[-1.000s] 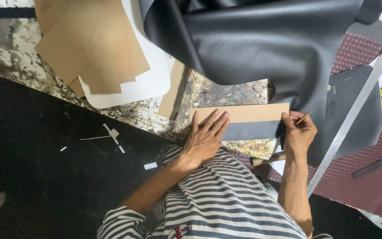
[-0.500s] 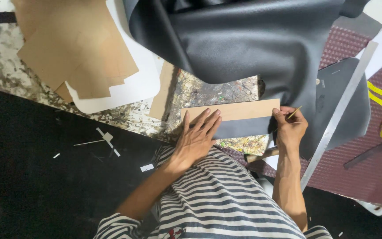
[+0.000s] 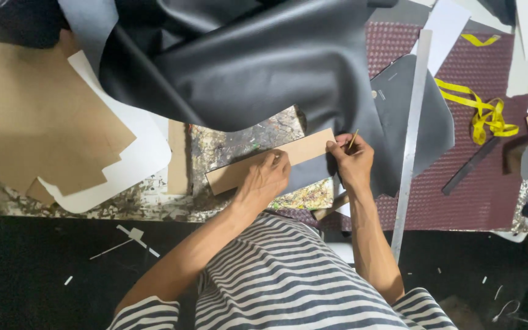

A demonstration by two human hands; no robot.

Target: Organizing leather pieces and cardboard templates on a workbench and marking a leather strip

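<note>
A long brown cardboard strip point(image 3: 300, 151) lies slanted on a flap of black leather point(image 3: 264, 67) at the workbench's near edge. My left hand point(image 3: 265, 177) presses flat on the middle of the strip. At the strip's right end my right hand point(image 3: 350, 160) is closed on a thin pencil-like marking tool point(image 3: 352, 140), its tip at the strip's corner. The leather sheet is large and bunched, covering the far middle of the bench.
A long metal ruler point(image 3: 412, 128) lies to the right of my right hand, over a maroon mat point(image 3: 490, 183). A yellow tape point(image 3: 483, 109) coils at the right. Brown card templates point(image 3: 37, 122) on white sheets lie at the left. Paper scraps dot the dark floor point(image 3: 44, 275).
The view has shifted, so the bench sits differently in frame. My left hand's fingers have drawn closer together on the strip. My right hand stays at the strip's right end with the tool.
</note>
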